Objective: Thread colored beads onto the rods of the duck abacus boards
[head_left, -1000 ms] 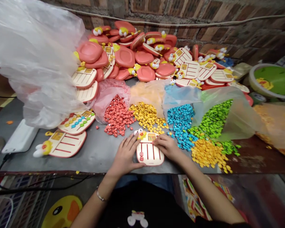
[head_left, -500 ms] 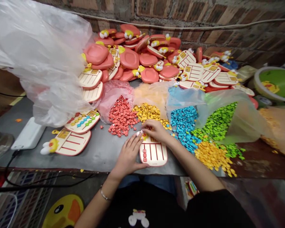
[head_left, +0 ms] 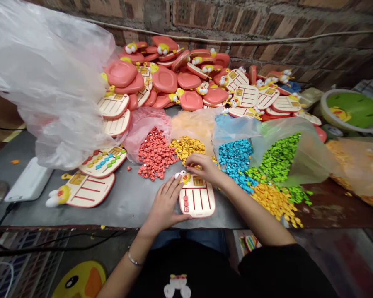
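Observation:
A cream toy board [head_left: 202, 203] with a red rim, red slots and a yellow duck head [head_left: 184, 178] lies at the table's front. Three red pieces [head_left: 186, 203] sit in its leftmost column. My left hand [head_left: 165, 203] grips the board along its left side, fingertips at the duck's white eyes and thumb by the lower edge. Over the top of the board, my right hand [head_left: 203, 169] has its fingers pinched together beside the duck head. Whatever lies between those fingertips is hidden.
Bags spill red [head_left: 155, 155], yellow [head_left: 189, 147], blue [head_left: 235, 155] and green pieces [head_left: 281, 157] behind the board. Loose yellow pieces [head_left: 275, 200] lie at right. Two boards [head_left: 91, 190] and a white power bank [head_left: 29, 180] are at left. Many boards [head_left: 164, 78] are heaped along the brick wall.
The view has shifted slightly, so everything sits a little further left. Both hands stay at the board in nearly the same pose; the red pieces look unchanged.

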Demonstrator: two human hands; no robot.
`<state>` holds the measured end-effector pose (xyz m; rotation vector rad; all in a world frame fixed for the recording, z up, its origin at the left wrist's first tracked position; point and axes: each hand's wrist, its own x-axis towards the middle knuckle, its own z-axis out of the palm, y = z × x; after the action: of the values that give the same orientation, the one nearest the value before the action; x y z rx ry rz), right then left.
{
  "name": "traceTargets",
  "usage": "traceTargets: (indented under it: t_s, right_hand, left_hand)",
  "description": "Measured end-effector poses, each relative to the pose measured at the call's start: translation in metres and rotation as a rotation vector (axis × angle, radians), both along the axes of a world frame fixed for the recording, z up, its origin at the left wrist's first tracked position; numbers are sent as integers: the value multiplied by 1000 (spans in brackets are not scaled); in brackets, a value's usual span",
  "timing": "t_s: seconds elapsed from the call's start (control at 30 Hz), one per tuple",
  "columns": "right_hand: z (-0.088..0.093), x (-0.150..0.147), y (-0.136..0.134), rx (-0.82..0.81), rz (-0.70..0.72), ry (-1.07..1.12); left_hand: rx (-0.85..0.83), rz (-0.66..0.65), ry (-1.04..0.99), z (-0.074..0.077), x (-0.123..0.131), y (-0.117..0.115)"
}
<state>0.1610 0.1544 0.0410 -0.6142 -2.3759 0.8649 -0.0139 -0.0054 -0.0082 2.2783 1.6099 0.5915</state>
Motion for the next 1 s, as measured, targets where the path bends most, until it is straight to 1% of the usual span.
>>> traceTargets:
  t_s: [0.07,0.13,0.2,0.27,0.4,0.5,0.63,0.7,0.77,0.87,0.93,1.0]
  right_hand:
    - [1,32,-11,-4,-110,33]
    - [-3,58,-23,13,-186,22]
    - [-11,73,-32,27,-209,-17]
    - [-21,76,-39,53,-207,-81]
    - [-36,65,-43,207,-262,-232]
    - [-38,63,-48,263,-263,-269]
    - [-36,74,-61,185,-185,-215]
    - [-37,73,-67,126,-206,-160]
    - [-41,62,-72,56,-255,-101]
    - [-45,31,-78,-32,-297,-52]
    - [-43,13,-81,-74,-273,-43]
    - [-37,5,-79,-134,-196,-35]
  left_hand:
    - [-5,-3,-9,1,0,0]
    - [-4,-5,-16,1,-1,0]
    - [1,-8,-12,1,-1,0]
    - [9,-13,4,1,-1,1]
    - [17,-13,32,1,0,0]
    - [17,3,58,0,1,0]
    - [9,7,60,0,1,0]
    - [8,-4,53,0,1,0]
    - [9,-19,54,-1,0,0]
    - [12,-30,64,-2,0,0]
    - [18,-22,68,-2,1,0]
    - [24,-13,71,-2,1,0]
